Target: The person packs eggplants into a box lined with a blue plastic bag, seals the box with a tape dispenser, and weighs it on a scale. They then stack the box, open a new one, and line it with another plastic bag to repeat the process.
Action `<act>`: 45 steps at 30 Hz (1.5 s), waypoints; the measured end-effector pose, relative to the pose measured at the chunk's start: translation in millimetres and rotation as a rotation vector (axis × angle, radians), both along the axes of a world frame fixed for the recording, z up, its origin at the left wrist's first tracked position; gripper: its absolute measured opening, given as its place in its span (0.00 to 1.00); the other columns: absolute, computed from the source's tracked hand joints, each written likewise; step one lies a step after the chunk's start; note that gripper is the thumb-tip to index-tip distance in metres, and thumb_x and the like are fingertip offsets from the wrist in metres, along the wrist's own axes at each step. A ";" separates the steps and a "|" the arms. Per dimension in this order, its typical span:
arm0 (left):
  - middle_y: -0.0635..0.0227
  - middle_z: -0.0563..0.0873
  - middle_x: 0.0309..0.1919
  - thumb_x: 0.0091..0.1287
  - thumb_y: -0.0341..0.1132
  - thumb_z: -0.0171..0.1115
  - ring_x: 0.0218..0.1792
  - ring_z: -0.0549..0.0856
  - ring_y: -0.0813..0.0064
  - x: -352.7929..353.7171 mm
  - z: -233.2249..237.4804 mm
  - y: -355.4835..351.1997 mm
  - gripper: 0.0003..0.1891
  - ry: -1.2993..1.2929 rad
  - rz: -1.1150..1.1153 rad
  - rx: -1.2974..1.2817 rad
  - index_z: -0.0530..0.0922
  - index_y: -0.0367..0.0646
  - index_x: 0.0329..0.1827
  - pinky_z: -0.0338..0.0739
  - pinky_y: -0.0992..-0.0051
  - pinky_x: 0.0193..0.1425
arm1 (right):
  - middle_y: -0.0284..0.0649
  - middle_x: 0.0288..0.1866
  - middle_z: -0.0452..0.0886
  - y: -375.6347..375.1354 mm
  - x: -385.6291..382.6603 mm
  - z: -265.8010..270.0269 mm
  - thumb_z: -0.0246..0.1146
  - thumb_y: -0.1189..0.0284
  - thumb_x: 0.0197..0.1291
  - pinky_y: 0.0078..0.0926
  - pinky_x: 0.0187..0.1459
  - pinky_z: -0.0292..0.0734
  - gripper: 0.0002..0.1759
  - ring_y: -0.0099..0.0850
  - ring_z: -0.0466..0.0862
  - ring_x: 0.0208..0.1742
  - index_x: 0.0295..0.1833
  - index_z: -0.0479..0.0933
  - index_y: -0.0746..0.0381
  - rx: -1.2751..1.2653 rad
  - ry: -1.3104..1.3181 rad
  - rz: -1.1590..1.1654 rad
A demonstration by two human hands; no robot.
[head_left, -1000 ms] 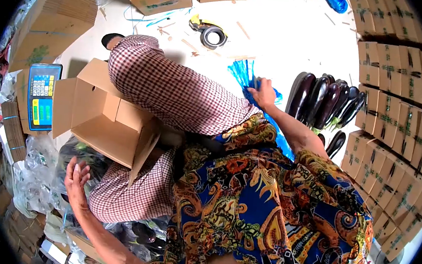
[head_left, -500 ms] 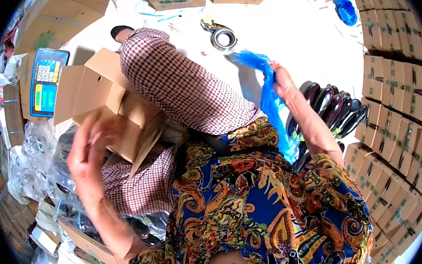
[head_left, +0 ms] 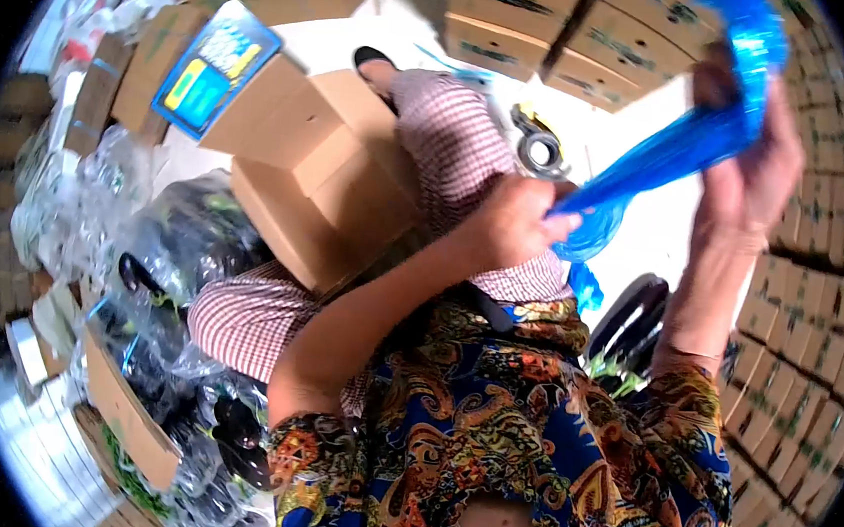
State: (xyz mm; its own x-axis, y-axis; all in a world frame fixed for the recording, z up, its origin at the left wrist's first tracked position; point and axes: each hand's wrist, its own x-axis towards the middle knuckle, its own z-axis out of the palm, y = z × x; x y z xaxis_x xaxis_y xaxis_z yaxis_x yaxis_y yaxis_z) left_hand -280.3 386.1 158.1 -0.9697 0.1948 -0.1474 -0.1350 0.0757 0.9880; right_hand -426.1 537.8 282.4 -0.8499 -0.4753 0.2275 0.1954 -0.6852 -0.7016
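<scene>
While both hands (head_left: 518, 222) (head_left: 755, 182) grip blue plastic (head_left: 668, 150), the carton (head_left: 334, 181) gapes open beside a clear bag (head_left: 207, 220) holding dark eggplants (head_left: 140, 274)

Glossy blue plastic (head_left: 657, 164) (thin and crinkled), bunched lengthwise, aslant between the left hand (head_left: 516, 222) and right hand (head_left: 757, 167).

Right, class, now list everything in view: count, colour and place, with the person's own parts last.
Plastic film: at least one piece, blue, between both hands
Open box: one, brown, left of centre
Keypad display: one, mostly blue, upper left
Tape dispenser: one, yellow and black, floor, upper centre
Eggplants: several, dark purple, right and lower left
Plastic bags: several, clear, left
Cartons: many, brown, top and right
Trousers: one pair, red-and-white check, centre
Shirt: one, multicoloured, bottom
Shoe: one, black, top
Left hand: one, bare, centre
Right hand: one, bare, upper right
</scene>
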 end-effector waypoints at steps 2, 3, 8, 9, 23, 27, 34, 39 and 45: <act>0.56 0.85 0.30 0.65 0.36 0.58 0.33 0.84 0.68 21.1 46.1 -62.9 0.13 0.022 0.133 -0.400 0.81 0.37 0.47 0.78 0.70 0.40 | 0.47 0.43 0.79 -15.9 -9.2 22.3 0.59 0.74 0.65 0.27 0.47 0.72 0.13 0.33 0.77 0.43 0.51 0.72 0.71 -0.086 0.076 0.011; 0.58 0.85 0.30 0.65 0.35 0.57 0.33 0.84 0.71 36.0 55.0 -87.3 0.13 0.081 0.327 -0.396 0.81 0.38 0.49 0.78 0.72 0.40 | 0.51 0.45 0.78 -23.8 -13.9 33.4 0.57 0.75 0.66 0.29 0.49 0.72 0.15 0.35 0.76 0.44 0.54 0.71 0.74 -0.130 0.112 0.019; 0.62 0.86 0.37 0.60 0.25 0.56 0.40 0.83 0.77 108.7 95.7 -204.6 0.18 0.222 0.783 -0.706 0.79 0.42 0.54 0.77 0.76 0.46 | 0.45 0.53 0.79 -60.2 -25.4 46.1 0.60 0.79 0.64 0.37 0.58 0.72 0.17 0.36 0.77 0.56 0.58 0.73 0.70 -0.108 0.077 -0.028; 0.60 0.86 0.37 0.59 0.24 0.57 0.40 0.84 0.71 117.3 74.6 -230.0 0.18 0.289 0.793 -0.778 0.79 0.41 0.54 0.78 0.73 0.46 | 0.43 0.53 0.79 -59.2 -37.8 37.9 0.63 0.78 0.62 0.36 0.59 0.71 0.17 0.34 0.77 0.55 0.56 0.75 0.68 -0.083 0.031 0.148; 0.55 0.72 0.66 0.61 0.43 0.67 0.64 0.73 0.68 105.6 49.8 -234.0 0.36 -0.028 0.675 -0.069 0.65 0.36 0.69 0.67 0.69 0.67 | 0.39 0.53 0.78 -189.5 77.0 -58.6 0.72 0.72 0.53 0.36 0.60 0.74 0.30 0.33 0.78 0.55 0.61 0.69 0.63 0.407 0.067 0.287; 0.59 0.77 0.60 0.69 0.41 0.59 0.57 0.77 0.73 84.7 65.6 -197.7 0.27 0.061 0.589 0.186 0.67 0.36 0.67 0.69 0.73 0.64 | 0.38 0.49 0.82 -201.2 97.7 -65.2 0.72 0.73 0.55 0.29 0.54 0.77 0.23 0.28 0.81 0.49 0.55 0.74 0.63 0.564 0.245 0.293; 0.65 0.80 0.53 0.73 0.34 0.54 0.51 0.82 0.69 92.0 49.5 -236.8 0.15 0.264 0.934 0.566 0.70 0.42 0.60 0.80 0.63 0.54 | 0.27 0.26 0.76 -179.1 97.4 -69.8 0.73 0.66 0.54 0.17 0.31 0.68 0.11 0.16 0.72 0.28 0.38 0.81 0.60 0.752 0.460 0.155; 0.64 0.82 0.50 0.74 0.36 0.53 0.51 0.83 0.68 118.9 50.9 -263.6 0.13 0.326 1.121 0.707 0.72 0.42 0.57 0.81 0.63 0.52 | 0.30 0.24 0.77 -94.7 89.1 -117.6 0.70 0.60 0.58 0.18 0.19 0.61 0.17 0.19 0.69 0.18 0.37 0.78 0.64 0.764 0.957 0.521; 0.63 0.83 0.46 0.73 0.33 0.53 0.45 0.84 0.74 116.0 49.9 -255.1 0.13 0.284 1.260 0.539 0.74 0.36 0.55 0.81 0.73 0.51 | 0.42 0.41 0.83 -86.9 110.4 -76.4 0.61 0.63 0.65 0.28 0.39 0.85 0.12 0.31 0.85 0.37 0.43 0.81 0.60 0.841 1.163 0.786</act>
